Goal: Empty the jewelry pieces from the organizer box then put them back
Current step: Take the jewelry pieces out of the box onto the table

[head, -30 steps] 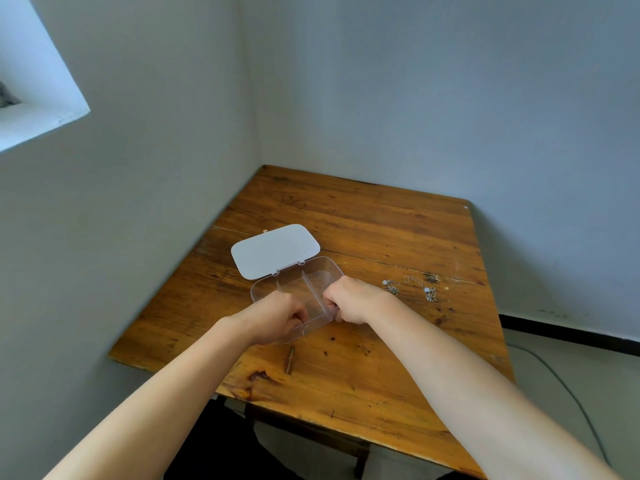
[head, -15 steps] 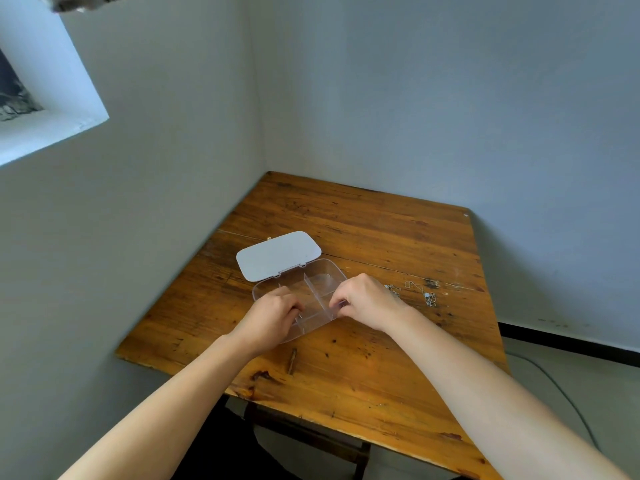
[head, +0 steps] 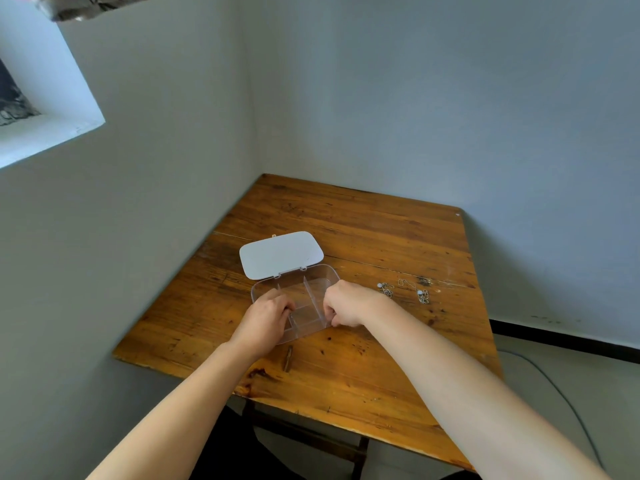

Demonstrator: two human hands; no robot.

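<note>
A clear plastic organizer box [head: 313, 285] with inner dividers lies open on the wooden table [head: 363, 237], its white lid [head: 280, 253] flat behind it. Its visible compartments look empty. My left hand [head: 266, 322] grips the box's near left side, fingers curled over the rim. My right hand [head: 343, 304] holds the near right edge, fingers curled at the wall. Several small silver jewelry pieces [head: 386, 289] and chains [head: 422, 296] lie on the table to the right of the box.
The table stands in a corner, walls close on the left and behind. A dark knot mark [head: 287, 357] sits near the front edge. A window recess [head: 45, 98] is at upper left. A cable [head: 554, 386] runs on the floor at right.
The view has tilted up slightly. Both hands stay at the box; my right hand has shifted a little along the near right edge.
</note>
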